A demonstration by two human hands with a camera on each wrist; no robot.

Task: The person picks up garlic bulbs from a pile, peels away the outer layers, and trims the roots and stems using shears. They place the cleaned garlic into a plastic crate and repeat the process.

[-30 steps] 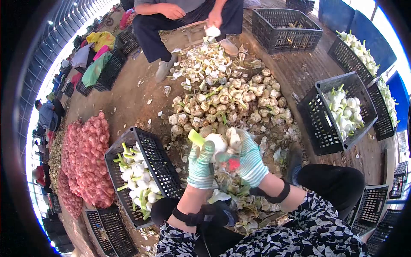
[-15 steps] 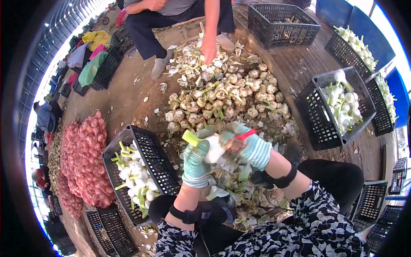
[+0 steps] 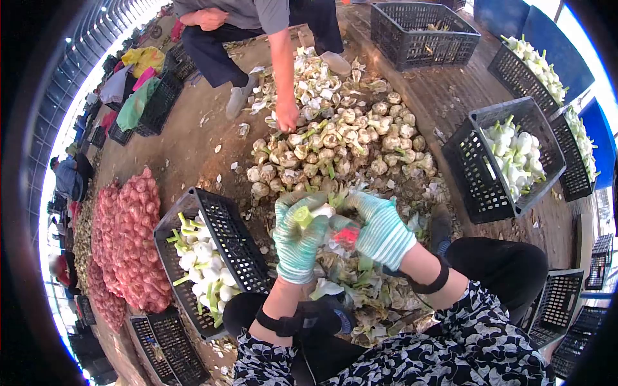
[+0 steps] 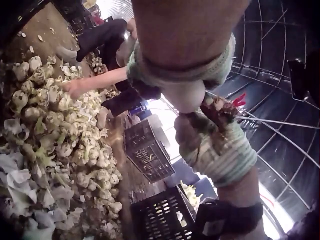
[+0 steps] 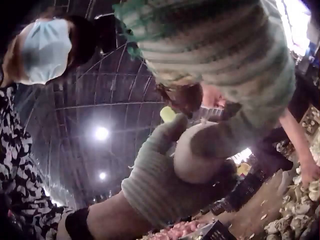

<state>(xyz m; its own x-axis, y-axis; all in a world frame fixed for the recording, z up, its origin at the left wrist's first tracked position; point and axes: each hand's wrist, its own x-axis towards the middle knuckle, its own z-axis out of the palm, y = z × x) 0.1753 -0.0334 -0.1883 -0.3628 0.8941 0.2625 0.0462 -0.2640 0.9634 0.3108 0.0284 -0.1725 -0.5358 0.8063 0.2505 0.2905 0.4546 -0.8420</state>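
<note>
In the head view, the gloved left hand [image 3: 297,241] grips a white garlic bulb by its side, the cut green stem [image 3: 302,217] poking out past the thumb. Close on its right, the gloved right hand [image 3: 380,230] holds a small red-handled tool [image 3: 346,237] against the bulb. The right wrist view shows the smooth white bulb [image 5: 192,152] between both hands, with right-hand fingers touching it. Brown, dirty peel [image 4: 218,112] hangs by the right hand in the left wrist view. The tool's blade cannot be made out.
Unpeeled bulbs [image 3: 335,145] lie heaped ahead, with loose skins [image 3: 380,296] below the hands. Crates of white garlic stand left [image 3: 235,241] and right [image 3: 479,183]. Red net sacks [image 3: 135,238] lie far left. Another person's arm [image 3: 282,77] reaches into the heap.
Both hands have turned the bulb, so its stem end now faces the camera, and the red tool has swung lower. The person opposite has dropped a bulb into the right crate and reached to the heap.
</note>
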